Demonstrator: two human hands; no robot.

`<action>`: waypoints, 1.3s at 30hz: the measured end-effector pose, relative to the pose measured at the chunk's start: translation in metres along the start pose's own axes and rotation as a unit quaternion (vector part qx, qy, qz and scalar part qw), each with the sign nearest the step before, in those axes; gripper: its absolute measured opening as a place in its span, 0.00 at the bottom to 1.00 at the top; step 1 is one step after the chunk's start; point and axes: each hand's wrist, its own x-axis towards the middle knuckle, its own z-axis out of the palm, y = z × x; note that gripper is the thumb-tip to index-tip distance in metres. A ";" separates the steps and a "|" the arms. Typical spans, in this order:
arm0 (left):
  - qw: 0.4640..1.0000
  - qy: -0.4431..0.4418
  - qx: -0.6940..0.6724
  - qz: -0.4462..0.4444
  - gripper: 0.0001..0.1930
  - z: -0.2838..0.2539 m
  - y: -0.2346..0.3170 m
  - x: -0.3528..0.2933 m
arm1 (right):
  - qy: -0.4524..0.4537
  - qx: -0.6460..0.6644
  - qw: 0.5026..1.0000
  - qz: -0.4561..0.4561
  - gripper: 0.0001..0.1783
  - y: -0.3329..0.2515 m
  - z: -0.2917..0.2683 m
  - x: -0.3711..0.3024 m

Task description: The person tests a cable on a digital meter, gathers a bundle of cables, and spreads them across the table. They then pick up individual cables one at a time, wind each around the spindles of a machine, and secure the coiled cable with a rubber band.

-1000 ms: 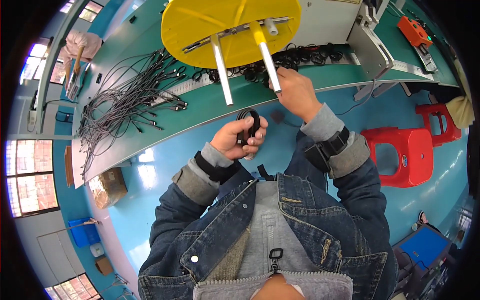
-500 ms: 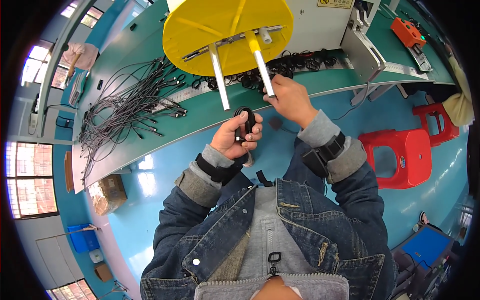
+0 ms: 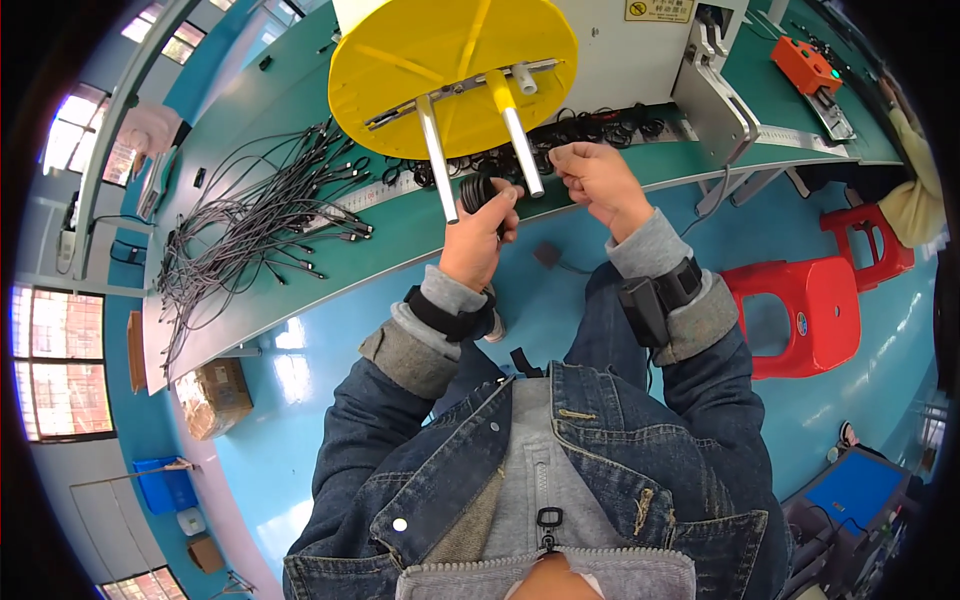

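Note:
My left hand (image 3: 478,238) is closed around a coiled black cable (image 3: 477,192), just behind the two metal rods of the yellow disc. The near rod (image 3: 435,160) hangs left of the coil, and the other rod (image 3: 517,140) comes down to its right. The round yellow disc (image 3: 400,50) carries both rods on a slotted bar. To the right of the rods my right hand (image 3: 605,188) is raised over the table edge, thumb and fingertips pinched together. Whatever is in that pinch, if anything, is too small to make out.
Many loose black cables (image 3: 240,220) lie in a heap on the green table (image 3: 330,255) at left. Dark coiled cables (image 3: 640,125) lie behind the disc. A metal bracket (image 3: 715,110), an orange control box (image 3: 803,65) and a red stool (image 3: 800,320) are at right.
My left hand has moved up and forward with the coiled cable, turning it toward the rods. My right hand has shifted right, away from the right rod's tip.

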 end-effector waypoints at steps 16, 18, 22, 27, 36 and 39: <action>0.976 -0.163 0.139 -0.028 0.07 -0.007 -0.002 -0.023 | -0.147 0.135 0.980 0.019 0.09 0.044 0.018 -0.099; 0.978 -0.162 0.127 -0.031 0.07 -0.007 -0.003 -0.025 | -0.148 0.115 0.982 0.030 0.09 0.046 0.015 -0.101; 0.978 -0.166 0.122 -0.038 0.07 -0.006 0.000 -0.034 | -0.168 0.053 0.983 0.042 0.10 0.026 0.011 -0.104; 0.940 -0.223 0.226 -0.125 0.07 -0.004 0.007 -0.044 | -0.173 -0.255 0.947 -0.089 0.17 -0.015 0.014 -0.101; 0.899 -0.296 0.322 -0.024 0.15 -0.002 0.007 -0.049 | -0.286 -0.485 0.786 -0.255 0.24 0.013 0.020 -0.075; 0.937 -0.285 0.078 -0.185 0.17 -0.017 0.015 -0.053 | -0.258 -0.114 0.959 0.005 0.21 0.033 0.018 -0.096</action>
